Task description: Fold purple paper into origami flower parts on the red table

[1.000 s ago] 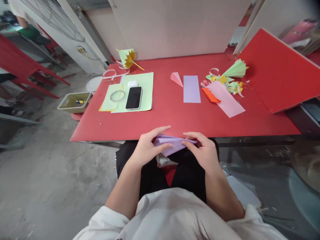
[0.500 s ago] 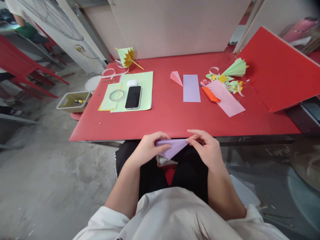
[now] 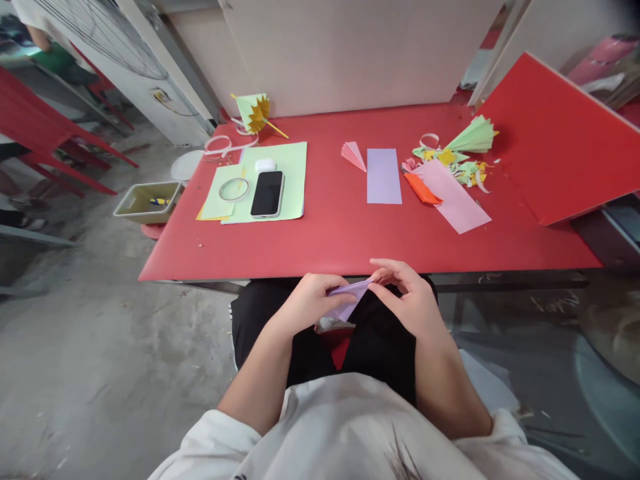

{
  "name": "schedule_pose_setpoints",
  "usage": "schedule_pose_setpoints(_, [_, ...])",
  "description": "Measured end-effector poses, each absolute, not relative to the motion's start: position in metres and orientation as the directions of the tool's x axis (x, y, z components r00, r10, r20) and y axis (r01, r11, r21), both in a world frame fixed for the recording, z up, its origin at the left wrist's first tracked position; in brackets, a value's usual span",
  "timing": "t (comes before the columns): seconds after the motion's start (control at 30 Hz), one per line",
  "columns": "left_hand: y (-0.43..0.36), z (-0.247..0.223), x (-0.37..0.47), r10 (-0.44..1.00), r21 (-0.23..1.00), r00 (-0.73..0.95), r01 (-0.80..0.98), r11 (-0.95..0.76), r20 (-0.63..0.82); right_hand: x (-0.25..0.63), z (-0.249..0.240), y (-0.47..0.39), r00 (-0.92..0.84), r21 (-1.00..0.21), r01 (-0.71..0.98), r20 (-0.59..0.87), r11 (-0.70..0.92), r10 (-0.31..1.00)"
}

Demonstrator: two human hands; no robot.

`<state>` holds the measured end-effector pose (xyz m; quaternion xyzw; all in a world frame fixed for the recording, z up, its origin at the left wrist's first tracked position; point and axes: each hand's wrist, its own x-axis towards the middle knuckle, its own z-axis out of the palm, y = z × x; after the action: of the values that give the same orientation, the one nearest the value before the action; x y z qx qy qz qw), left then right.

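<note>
The fingers [image 3: 343, 299] of the left hand [image 3: 311, 301] grasp a piece of folded purple paper [image 3: 345, 311], the thumb lying across its near face. The thumb and fingertips of the right hand [image 3: 409, 303] pinch the paper's right tip, the other fingers loosely curled. The purple paper is at the near edge of the worktop [image 3: 250, 250], over the person's dark trousers [image 3: 385, 357], with one corner pointing down toward the lap.

Beyond the hands, toward the far side of the red worktop, a flat purple sheet [image 3: 385, 177] lies near the middle, with a small pleated pink fan [image 3: 355, 156] just to its left. To the right of the sheet, a folded orange paper [image 3: 423, 189] rests partly on a pink sheet [image 3: 463, 208]. Behind these are a pile of paper scraps [image 3: 467, 175] and a pleated green paper [image 3: 471, 137]. A red board [image 3: 555, 140] stands tilted at the right end.

On the left, light green sheets [image 3: 294, 183] carry a phone [image 3: 267, 195], a small white case [image 3: 265, 165] and a roll of tape [image 3: 234, 200]. At the far left corner is a green and gold paper piece [image 3: 258, 115] with a thin yellow stick, near a pink strip [image 3: 219, 139] curled into a loop. Left of the worktop, low down, is a plastic bin [image 3: 143, 213] holding a yellow and blue object [image 3: 160, 201].
</note>
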<state>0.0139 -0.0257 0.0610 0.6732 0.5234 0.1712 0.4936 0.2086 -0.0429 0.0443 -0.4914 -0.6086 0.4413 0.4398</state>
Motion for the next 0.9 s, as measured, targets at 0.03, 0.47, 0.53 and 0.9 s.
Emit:
schedule_pose_setpoints(0.03, [-0.026, 0.061, 0.014, 0.875, 0.846, 0.394, 0.532, 0.034, -0.282, 0.208, 0.044, -0.043, -0.124, -0.97, 0.203, 0.106, 0.13, 0.987])
schedule_pose_setpoints(0.47, [-0.029, 0.058, 0.018, 0.852, 0.853, 0.417, 0.518, 0.063, -0.316, 0.201, 0.041, -0.039, -0.003, -0.968, 0.201, 0.151, 0.148, 0.989])
schedule_pose_setpoints(0.53, [-0.028, 0.058, 0.018, 0.857, 0.848, 0.412, 0.528, 0.052, -0.309, 0.201, 0.038, -0.038, -0.028, -0.978, 0.161, 0.131, 0.134, 0.991])
schedule_pose_setpoints(0.9, [-0.029, 0.059, 0.022, 0.891, 0.793, 0.421, 0.595, -0.128, -0.172, 0.198, 0.032, -0.037, -0.186, -0.923, 0.341, 0.122, 0.18, 0.975])
